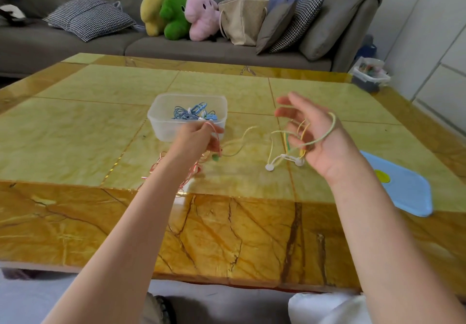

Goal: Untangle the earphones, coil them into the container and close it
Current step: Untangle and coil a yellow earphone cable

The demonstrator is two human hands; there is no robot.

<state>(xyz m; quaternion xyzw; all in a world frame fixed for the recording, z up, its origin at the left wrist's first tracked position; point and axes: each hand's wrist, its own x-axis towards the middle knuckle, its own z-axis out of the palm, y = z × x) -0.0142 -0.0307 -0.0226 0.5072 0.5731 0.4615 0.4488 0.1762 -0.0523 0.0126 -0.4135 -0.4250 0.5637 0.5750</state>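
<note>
My right hand (312,134), fingers spread, carries the yellow earphones (290,147) looped; my left hand (199,137) pinches pink cord (191,172); I should wind evenly.

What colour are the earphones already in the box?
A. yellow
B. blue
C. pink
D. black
B: the cord coiled inside the box is the blue earphones; the pink ones are at the left hand and the yellow ones hang on the right hand.
</note>
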